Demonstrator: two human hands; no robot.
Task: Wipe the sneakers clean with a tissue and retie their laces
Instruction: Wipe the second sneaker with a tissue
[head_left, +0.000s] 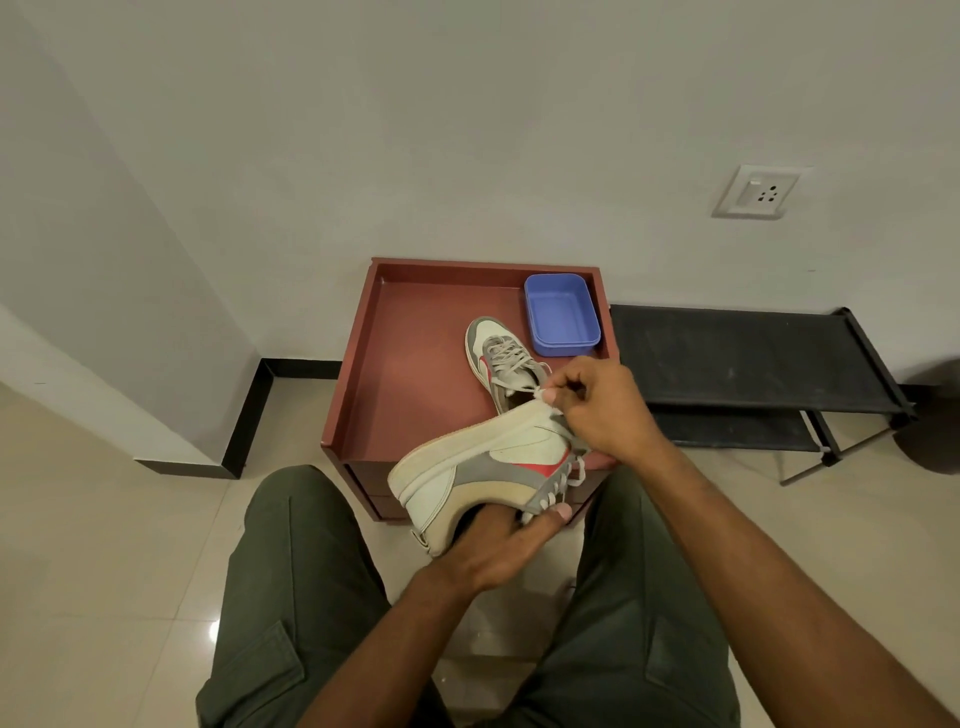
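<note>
A: Sneaker (483, 467), tipped on its side at the near edge of the red tray (415, 395), is gripped from inside by the left hand (498, 551).

B: Tissue (545, 397) is pinched by the right hand (602, 405) at the toe; wiping is judged underway. The laces (571, 475) hang loose, so retying is called for next. The second sneaker (501, 358) is farther back.

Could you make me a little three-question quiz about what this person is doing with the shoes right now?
1. True or false: the second sneaker lies inside the red tray.
2. Which hand pinches the tissue against the held sneaker? A left, B right.
3. Fill in: the blue container sits in the tray's far ____ corner.

Key: 1 true. 2 B; the right hand wipes while the left hand grips the shoe from below. 3 right.
</note>
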